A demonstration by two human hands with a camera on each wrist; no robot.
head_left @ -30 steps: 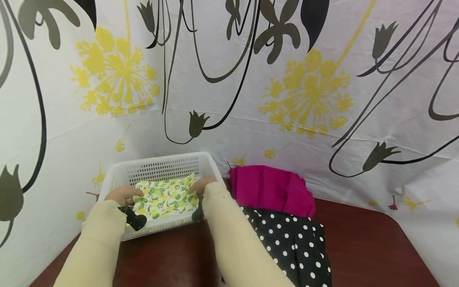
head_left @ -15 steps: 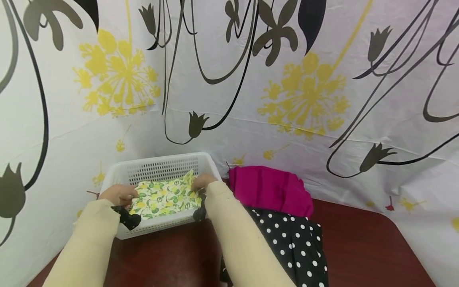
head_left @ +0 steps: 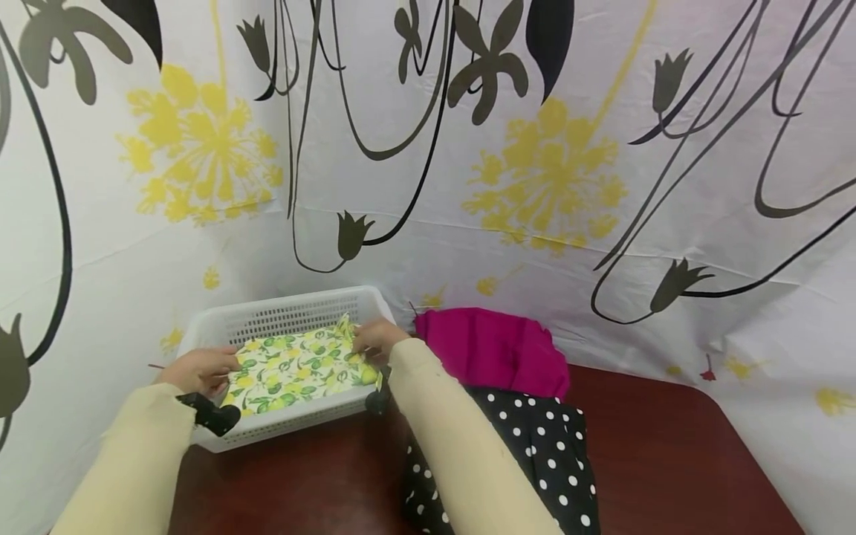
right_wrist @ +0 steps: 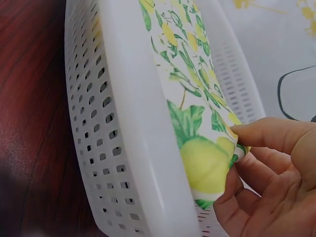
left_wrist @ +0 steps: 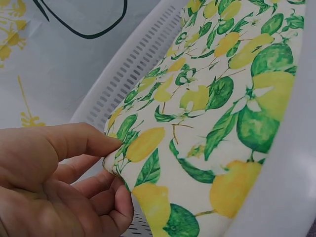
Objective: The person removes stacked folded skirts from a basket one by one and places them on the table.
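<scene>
A lemon-print cloth, white with yellow fruit and green leaves, lies spread inside a white perforated plastic basket. At its left edge my left hand pinches the fabric between thumb and fingers; the left wrist view shows the thumb on top of the cloth and curled fingers beneath. The opposite edge is pinched by my right hand. In the right wrist view, the right thumb and fingers grip a folded corner of it near the basket's rim.
Right of the basket, a magenta garment lies on the dark red table. A black cloth with white polka dots lies in front of it, partly behind my right sleeve. A flower-print curtain hangs behind.
My left hand has shifted slightly left, and the lemon-print cloth looks flatter and more stretched between both hands. The whole view has drifted a little, moving the scene left.
</scene>
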